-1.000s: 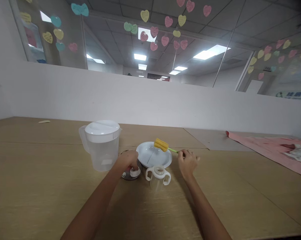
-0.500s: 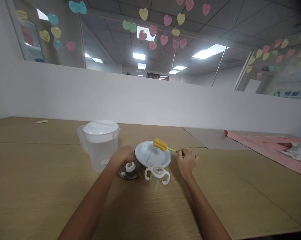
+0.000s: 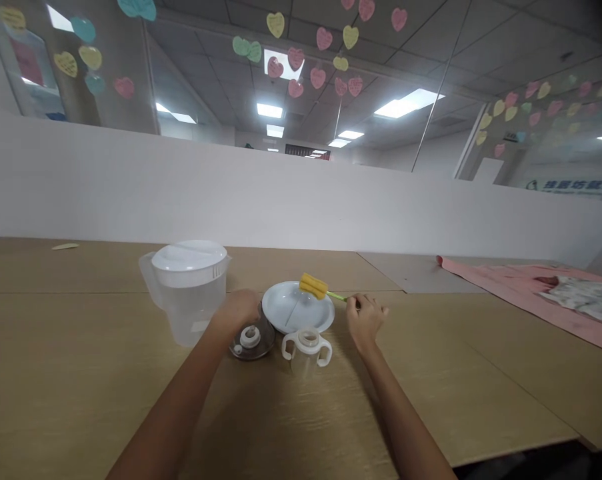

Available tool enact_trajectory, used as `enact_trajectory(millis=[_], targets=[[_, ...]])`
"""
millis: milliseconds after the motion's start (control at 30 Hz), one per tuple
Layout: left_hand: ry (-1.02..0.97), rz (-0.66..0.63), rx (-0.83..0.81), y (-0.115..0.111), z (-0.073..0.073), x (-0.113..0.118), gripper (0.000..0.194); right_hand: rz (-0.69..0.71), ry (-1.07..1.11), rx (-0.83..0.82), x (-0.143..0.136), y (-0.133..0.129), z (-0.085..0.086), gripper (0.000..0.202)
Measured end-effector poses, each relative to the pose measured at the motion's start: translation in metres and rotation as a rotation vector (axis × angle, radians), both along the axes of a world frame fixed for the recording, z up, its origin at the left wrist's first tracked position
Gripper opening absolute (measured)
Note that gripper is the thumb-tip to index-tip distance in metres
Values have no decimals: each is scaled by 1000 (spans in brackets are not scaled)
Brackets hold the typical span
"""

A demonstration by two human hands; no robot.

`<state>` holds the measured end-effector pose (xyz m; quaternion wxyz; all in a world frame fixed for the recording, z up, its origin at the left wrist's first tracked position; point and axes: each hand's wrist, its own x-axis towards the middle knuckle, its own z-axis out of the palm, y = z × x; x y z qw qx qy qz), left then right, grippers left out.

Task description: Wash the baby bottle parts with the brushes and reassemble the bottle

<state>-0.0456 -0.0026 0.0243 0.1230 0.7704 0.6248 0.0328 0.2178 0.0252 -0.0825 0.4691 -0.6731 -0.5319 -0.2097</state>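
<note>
My right hand is closed round the green handle of a bottle brush with a yellow sponge head. The sponge is over the far rim of a white bowl. My left hand is above the back left of a dark, see-through dish; its fingers are mostly hidden behind the hand. In that dish lie a white ring-shaped cap and a small white piece. A clear baby bottle with two white handles stands upright and uncapped in front of the bowl.
A translucent lidded pitcher stands left of my left hand. Pink cloth with a patterned fabric lies at the right. A white wall bounds the wooden table at the back.
My left hand has come up slightly off the white ring-shaped cap, which stays in the dish. My right hand keeps the brush over the bowl. The whole view has shifted a little to the right.
</note>
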Motion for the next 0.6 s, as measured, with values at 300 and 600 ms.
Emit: enact_trajectory(millis=[300, 600], targets=[[-194, -577, -81, -25, -10, 52, 63, 69, 183, -23, -1, 2, 0, 33], [-503, -445, -2, -26, 9, 43, 70, 129, 369, -59, -5, -3, 6, 34]])
